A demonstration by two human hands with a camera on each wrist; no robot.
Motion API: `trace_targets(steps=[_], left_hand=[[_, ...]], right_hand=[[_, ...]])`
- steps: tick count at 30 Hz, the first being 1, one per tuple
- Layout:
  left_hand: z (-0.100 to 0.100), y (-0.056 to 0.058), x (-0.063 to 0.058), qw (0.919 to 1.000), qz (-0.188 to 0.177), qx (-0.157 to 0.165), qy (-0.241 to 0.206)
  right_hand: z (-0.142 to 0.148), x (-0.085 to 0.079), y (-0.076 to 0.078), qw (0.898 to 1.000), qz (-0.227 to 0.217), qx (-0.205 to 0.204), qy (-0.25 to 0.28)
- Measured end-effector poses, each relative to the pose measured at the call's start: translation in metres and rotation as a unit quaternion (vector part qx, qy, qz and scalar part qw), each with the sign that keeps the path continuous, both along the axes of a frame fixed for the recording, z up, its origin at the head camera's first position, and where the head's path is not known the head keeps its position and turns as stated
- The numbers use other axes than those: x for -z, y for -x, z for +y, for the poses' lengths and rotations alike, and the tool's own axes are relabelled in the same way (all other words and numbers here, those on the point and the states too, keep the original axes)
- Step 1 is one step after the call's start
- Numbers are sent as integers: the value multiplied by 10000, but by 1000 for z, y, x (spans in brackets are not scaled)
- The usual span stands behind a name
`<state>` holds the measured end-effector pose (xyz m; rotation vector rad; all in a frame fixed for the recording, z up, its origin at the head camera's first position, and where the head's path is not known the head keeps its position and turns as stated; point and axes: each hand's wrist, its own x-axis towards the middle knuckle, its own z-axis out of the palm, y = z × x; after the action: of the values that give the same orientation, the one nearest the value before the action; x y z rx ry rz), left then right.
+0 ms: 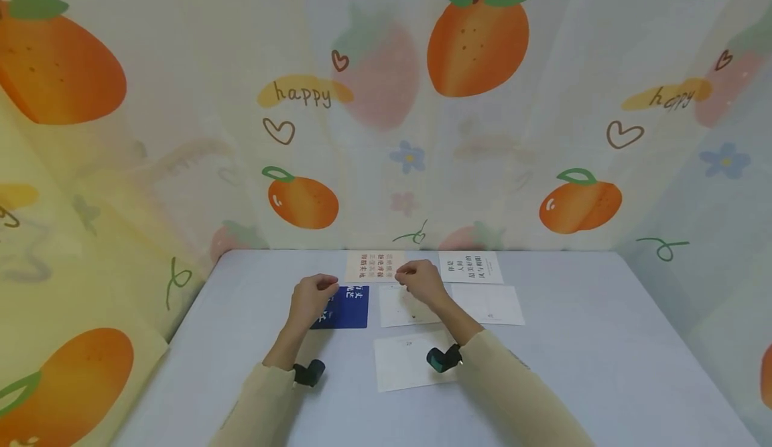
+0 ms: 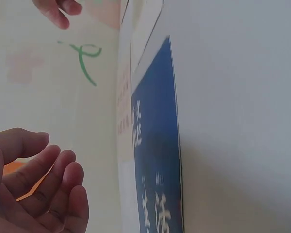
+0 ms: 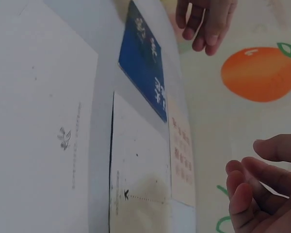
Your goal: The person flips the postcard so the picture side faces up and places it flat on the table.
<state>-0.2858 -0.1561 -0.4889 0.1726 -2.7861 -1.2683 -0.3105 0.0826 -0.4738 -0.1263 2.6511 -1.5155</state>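
Note:
My left hand (image 1: pixel 309 301) hovers over the left part of a blue card (image 1: pixel 352 311) with white writing, its fingers loosely bent around nothing. Above a white card (image 1: pixel 392 313) is my right hand (image 1: pixel 423 282), also holding nothing, with thumb and fingertips apart in the right wrist view. Behind the hands lies a cream card (image 1: pixel 368 266) with red and brown writing. To its right is a white card with dark writing (image 1: pixel 470 267). Another plain white card (image 1: pixel 494 305) lies right of my right hand. Nearest me is a further white card (image 1: pixel 404 368), partly hidden by my right wrist.
The cards lie flat on a pale table (image 1: pixel 579 366). A fruit-patterned cloth (image 1: pixel 386 165) hangs along the table's back edge and down both sides. Each wrist wears a small dark camera.

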Motion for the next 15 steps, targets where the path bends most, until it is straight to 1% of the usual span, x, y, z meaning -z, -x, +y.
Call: trace_targets(steps=[3,9,15], left_hand=[[11,0,3,10000,-45,73,-46],[33,-2,9,9991,-207,261,-248],[52,-2,16,9985,-344,385,-180]], right_hand=[[9,2,-3,9996,-56,91,-249],[26,8,-9,9965,63,242,-794],[42,13,-12,9929,26,404,-1117]])
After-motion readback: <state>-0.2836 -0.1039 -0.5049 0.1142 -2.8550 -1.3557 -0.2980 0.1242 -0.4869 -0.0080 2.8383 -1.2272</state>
